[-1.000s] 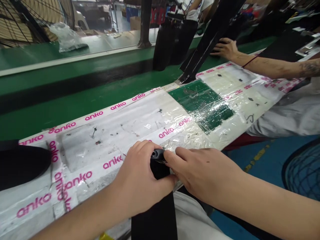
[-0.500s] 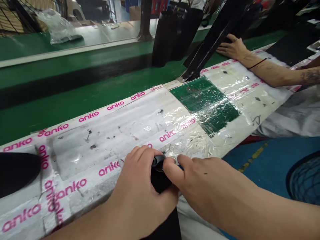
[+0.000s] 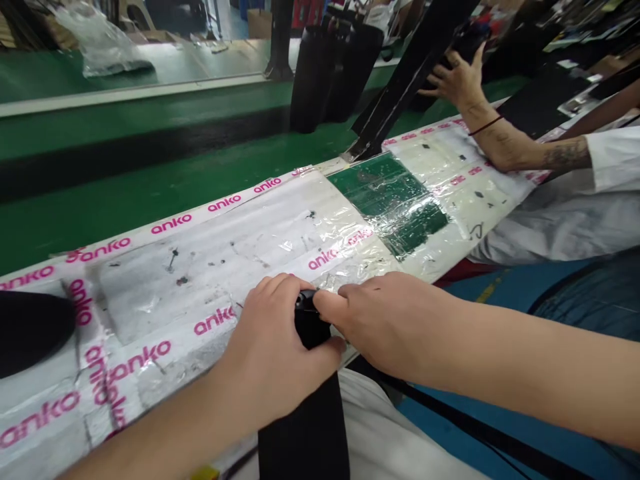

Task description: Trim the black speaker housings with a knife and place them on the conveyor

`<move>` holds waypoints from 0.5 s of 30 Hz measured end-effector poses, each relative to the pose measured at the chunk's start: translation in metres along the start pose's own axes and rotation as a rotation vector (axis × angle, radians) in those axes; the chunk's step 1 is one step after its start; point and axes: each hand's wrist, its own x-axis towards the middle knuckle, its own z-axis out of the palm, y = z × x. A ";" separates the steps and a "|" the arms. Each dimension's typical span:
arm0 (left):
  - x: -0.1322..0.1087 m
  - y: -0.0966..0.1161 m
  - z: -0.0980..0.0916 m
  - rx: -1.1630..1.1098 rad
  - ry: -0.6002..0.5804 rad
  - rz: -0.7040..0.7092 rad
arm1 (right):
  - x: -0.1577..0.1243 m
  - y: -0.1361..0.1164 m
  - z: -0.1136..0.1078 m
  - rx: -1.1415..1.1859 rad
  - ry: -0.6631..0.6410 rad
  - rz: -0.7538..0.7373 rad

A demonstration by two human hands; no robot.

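Black fabric strap (image 3: pixel 306 427) lies held between left hand (image 3: pixel 270 350) and right hand (image 3: pixel 385 320).

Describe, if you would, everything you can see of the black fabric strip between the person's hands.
The black fabric strip looks matte and runs nearly straight from the plastic-wrapped bench down over white cloth. Its top end carries a glossy black plastic fitting, partly hidden. The left hand wraps around the strip, and the right hand touches the fitting.

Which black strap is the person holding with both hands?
The near strap, hanging off the bench edge, tip between left hand and right hand. The far strap is by a co-worker's hand.
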 end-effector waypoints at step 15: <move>-0.017 -0.023 -0.023 -0.183 -0.211 0.037 | -0.024 0.031 0.078 0.187 0.693 0.183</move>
